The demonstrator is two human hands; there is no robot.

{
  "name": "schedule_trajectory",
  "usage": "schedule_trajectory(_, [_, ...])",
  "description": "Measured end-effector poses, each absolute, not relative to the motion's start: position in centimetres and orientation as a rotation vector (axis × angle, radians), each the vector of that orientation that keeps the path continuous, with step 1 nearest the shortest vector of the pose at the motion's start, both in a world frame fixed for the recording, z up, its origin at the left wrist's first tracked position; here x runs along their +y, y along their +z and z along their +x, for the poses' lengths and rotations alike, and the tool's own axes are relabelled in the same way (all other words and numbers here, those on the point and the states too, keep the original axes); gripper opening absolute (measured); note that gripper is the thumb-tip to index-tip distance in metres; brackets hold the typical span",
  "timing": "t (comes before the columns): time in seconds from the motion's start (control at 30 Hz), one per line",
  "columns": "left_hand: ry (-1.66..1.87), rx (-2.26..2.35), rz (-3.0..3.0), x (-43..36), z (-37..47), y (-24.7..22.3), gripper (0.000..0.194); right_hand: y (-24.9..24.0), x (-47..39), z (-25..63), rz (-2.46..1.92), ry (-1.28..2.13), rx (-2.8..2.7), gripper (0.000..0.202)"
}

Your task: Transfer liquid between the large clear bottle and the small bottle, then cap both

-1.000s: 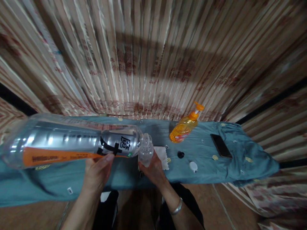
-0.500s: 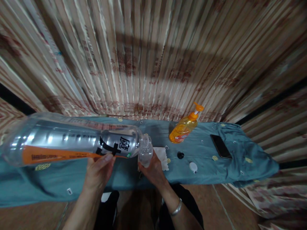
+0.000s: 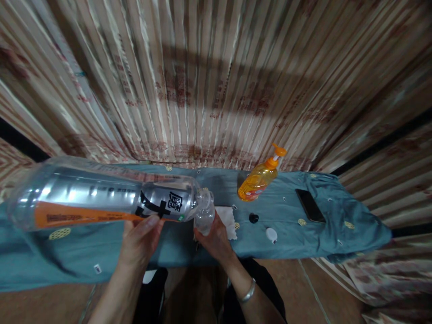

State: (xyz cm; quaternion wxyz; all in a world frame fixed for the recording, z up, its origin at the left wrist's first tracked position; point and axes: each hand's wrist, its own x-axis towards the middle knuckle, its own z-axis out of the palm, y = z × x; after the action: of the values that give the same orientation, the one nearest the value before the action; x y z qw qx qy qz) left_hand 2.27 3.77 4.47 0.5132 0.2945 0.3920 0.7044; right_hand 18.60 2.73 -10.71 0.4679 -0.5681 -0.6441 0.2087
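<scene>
My left hand (image 3: 143, 236) is closed round the neck end of a large clear bottle (image 3: 101, 191) with a silver and orange label. The bottle lies nearly level in the air, its mouth pointing right. My right hand (image 3: 216, 236) grips a small clear bottle (image 3: 204, 218), whose opening is against the large bottle's mouth. Behind the right hand, a pale cloth (image 3: 230, 221) lies on the blue-green cover. Whether liquid passes between the bottles is too unclear to tell.
An orange pump bottle (image 3: 258, 181) stands to the right on the blue-green table cover (image 3: 286, 243). Near it lie a small black cap (image 3: 254, 218), a white round lid (image 3: 271, 234) and a dark phone (image 3: 310, 205). A striped curtain (image 3: 209, 90) hangs behind.
The large bottle has shifted slightly to the right, with its base end a little changed in height. Both hands keep their grips.
</scene>
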Motion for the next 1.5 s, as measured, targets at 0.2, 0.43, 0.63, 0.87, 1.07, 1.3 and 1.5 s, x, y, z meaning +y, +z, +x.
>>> schedule_trajectory(0.2, [1.716,0.959,0.651,3.8,2.1,4.3,0.066,-10.8,2.8,18.6,-1.404,0.489,-1.562,0.083])
schedule_trajectory(0.43, [1.731,0.92,0.704,3.7,1.8,3.4,0.063,-10.9,2.8,18.6,-1.402,0.495,-1.572,0.084])
schedule_trajectory(0.63, [1.737,0.898,0.704,3.8,1.9,3.4,0.062,-11.5,2.7,18.5,-1.443,0.512,-1.526,0.087])
schedule_trajectory(0.87, [1.729,0.898,0.711,3.8,2.2,4.1,0.065,-10.7,2.6,18.4,-1.434,0.538,-1.529,0.077])
schedule_trajectory(1.07, [1.72,0.936,0.74,3.9,2.0,3.5,0.059,-10.5,2.6,18.4,-1.436,0.509,-1.55,0.077])
schedule_trajectory(1.3, [1.717,0.933,0.749,3.9,2.0,3.6,0.058,-10.7,2.7,18.4,-1.435,0.494,-1.555,0.078])
schedule_trajectory(1.5, [1.718,0.911,0.761,3.8,2.0,3.6,0.057,-10.2,2.7,18.4,-1.414,0.534,-1.55,0.076])
